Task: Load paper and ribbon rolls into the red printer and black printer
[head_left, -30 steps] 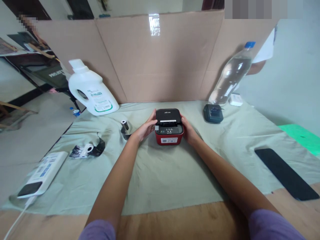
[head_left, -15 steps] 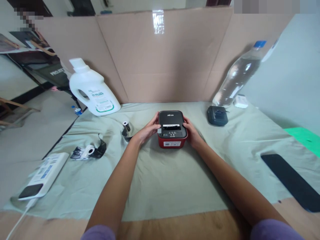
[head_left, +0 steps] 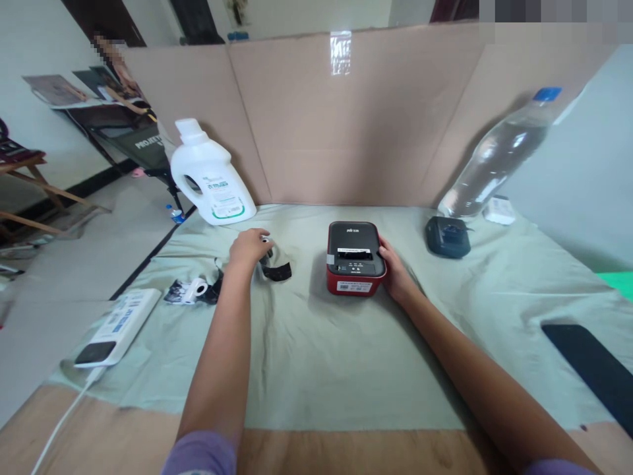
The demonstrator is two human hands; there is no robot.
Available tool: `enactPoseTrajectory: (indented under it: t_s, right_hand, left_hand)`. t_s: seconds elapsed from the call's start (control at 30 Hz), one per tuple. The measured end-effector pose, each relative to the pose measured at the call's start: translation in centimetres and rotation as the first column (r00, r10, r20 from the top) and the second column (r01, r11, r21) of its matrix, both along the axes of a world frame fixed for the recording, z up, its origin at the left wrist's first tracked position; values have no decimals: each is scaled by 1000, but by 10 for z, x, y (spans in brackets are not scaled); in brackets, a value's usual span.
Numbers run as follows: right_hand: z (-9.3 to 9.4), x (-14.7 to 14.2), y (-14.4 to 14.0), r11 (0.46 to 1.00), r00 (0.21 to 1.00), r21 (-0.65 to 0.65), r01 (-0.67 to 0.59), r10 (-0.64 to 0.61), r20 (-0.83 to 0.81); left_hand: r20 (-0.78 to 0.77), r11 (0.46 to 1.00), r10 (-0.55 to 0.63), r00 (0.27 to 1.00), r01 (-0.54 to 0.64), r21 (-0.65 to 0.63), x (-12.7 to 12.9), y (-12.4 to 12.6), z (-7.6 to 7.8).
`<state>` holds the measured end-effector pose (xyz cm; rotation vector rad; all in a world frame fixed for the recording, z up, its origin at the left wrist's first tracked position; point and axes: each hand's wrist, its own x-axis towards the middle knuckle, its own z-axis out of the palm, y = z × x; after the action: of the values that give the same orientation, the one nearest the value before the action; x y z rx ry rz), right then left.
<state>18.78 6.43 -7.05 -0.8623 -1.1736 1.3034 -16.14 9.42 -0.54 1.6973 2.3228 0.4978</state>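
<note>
Just right of mid-frame: red-and-black printer sitting on the green cloth | right hand up against its side, can't tell if it's gripping tbh | left of center: left hand on a little paper roll, grip kinda hidden

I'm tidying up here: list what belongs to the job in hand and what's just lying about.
In the job, judging by the hands:
printer, right hand at its side
roll, left hand over it
black strip beside the roll

Apparently just lying about:
jug
bottle
black device
white box
phone
cabled device
other roll, though it may belong
</note>
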Motion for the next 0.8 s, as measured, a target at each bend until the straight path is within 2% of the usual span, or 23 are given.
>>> enactPoseTrajectory:
  t_s: [0.07,0.17,0.33,0.43,0.53,0.57,0.63,0.67,0.7,0.73,0.8]
  right_hand:
    - [0,0,0,1000,1000,7,-3,3,-6]
    - [0,0,-1,1000,1000,21,4,-5,10]
    - [-4,1,2,1000,1000,-5,15,-15,-12]
    - [-7,1,3,1000,1000,1,20,-20,-13]
    - [-7,2,-1,1000,1000,15,7,-7,13]
    - [-5,3,-4,1000,1000,22,-5,5,22]
    - [-2,8,-12,998,998,50,-46,43,56]
    - [-1,11,-16,995,994,70,-64,58,88]
    - [1,15,-20,993,989,91,-77,65,130]
    - [2,18,-24,990,981,110,-91,69,182]
    - [2,24,-32,983,954,147,-110,63,294]
  left_hand:
    - [-23,999,-36,999,37,15,-7,0,-2]
    - [-50,997,-70,996,72,33,-20,-7,5]
    - [-50,993,-23,998,17,-121,-46,-23,15]
    - [-41,985,19,999,-26,-173,-44,-27,21]
    - [-33,999,-8,999,7,-48,-14,-29,30]
    - [12,998,-57,998,57,27,4,-29,31]
    - [117,974,-220,968,212,81,45,-32,31]
    - [271,932,-363,891,350,98,68,-34,28]
    - [420,883,-455,785,460,98,88,-36,25]
    - [512,857,-481,711,503,107,107,-38,21]
    - [561,873,-463,686,462,155,132,-41,11]
